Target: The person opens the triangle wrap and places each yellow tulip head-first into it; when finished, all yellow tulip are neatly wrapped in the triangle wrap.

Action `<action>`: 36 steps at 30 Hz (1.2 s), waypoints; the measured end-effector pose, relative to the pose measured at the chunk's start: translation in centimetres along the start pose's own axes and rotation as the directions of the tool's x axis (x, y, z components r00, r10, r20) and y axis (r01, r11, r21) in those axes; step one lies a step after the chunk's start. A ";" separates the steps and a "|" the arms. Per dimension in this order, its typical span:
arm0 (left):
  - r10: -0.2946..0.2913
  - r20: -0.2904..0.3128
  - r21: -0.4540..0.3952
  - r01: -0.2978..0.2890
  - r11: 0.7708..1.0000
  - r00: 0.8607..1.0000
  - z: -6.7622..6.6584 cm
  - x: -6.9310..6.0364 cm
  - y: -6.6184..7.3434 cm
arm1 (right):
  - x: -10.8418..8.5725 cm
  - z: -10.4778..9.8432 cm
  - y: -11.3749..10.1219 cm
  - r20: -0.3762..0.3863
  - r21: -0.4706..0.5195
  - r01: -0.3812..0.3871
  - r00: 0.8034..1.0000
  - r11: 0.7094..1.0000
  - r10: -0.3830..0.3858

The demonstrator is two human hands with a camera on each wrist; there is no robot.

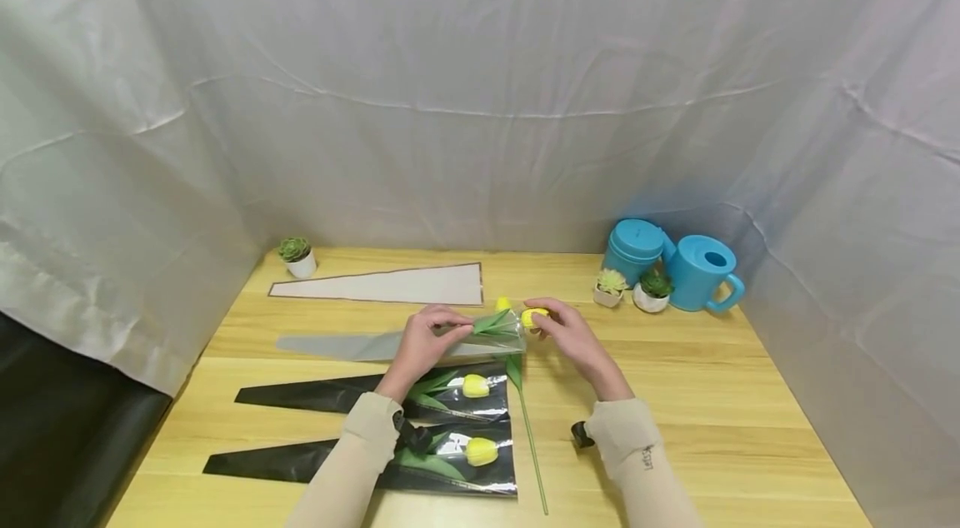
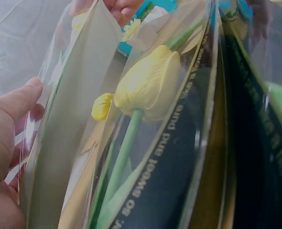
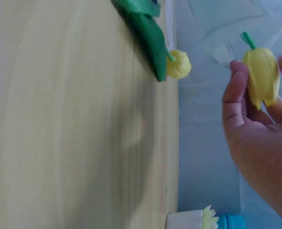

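Near the table's middle my left hand (image 1: 426, 341) pinches a long clear-and-grey flower sleeve (image 1: 337, 345), its wide mouth facing right. Green leaves (image 1: 491, 323) show at that mouth. My right hand (image 1: 573, 338) holds a yellow tulip (image 1: 534, 317) by its bloom just outside the opening; in the right wrist view a short bit of green stem rises from the tulip (image 3: 263, 78) toward the clear film. Another tulip's stem (image 1: 532, 445) lies on the table beneath the sleeve's end, its yellow bloom (image 1: 503, 304) partly hidden behind.
Two black sleeves (image 1: 307, 393) (image 1: 262, 461), each with a yellow tulip, lie in front. Behind lies a white sleeve (image 1: 405, 286) with a dark border. A potted succulent (image 1: 302, 261) stands back left; two small pots (image 1: 608, 293), a blue lidded cup (image 1: 633, 249) and a blue watering can (image 1: 697, 274) stand back right.
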State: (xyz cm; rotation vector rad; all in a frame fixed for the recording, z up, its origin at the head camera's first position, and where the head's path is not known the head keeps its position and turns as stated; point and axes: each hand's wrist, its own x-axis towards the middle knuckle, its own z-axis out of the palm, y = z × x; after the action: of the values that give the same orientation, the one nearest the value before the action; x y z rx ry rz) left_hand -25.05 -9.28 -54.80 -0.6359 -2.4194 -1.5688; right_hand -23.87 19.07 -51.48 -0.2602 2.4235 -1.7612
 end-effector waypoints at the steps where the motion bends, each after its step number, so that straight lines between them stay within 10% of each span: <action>1: -0.004 -0.002 0.001 0.004 1.000 1.000 0.0 0.0 0.0 | -0.1 -0.1 0.1 0.000 0.023 0.001 1.000 1.000 -0.001; 36: 0.013 -0.023 0.024 -0.013 1.000 1.000 0.1 0.2 0.6 | -0.1 2.4 -0.8 -0.125 0.032 0.013 0.992 0.999 -0.009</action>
State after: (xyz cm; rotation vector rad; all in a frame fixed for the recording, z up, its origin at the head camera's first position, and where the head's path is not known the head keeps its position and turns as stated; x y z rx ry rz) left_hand -24.92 -8.99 -54.28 -0.6250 -2.4090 -1.5310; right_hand -23.22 16.62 -51.44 -0.1649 2.4791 -1.8737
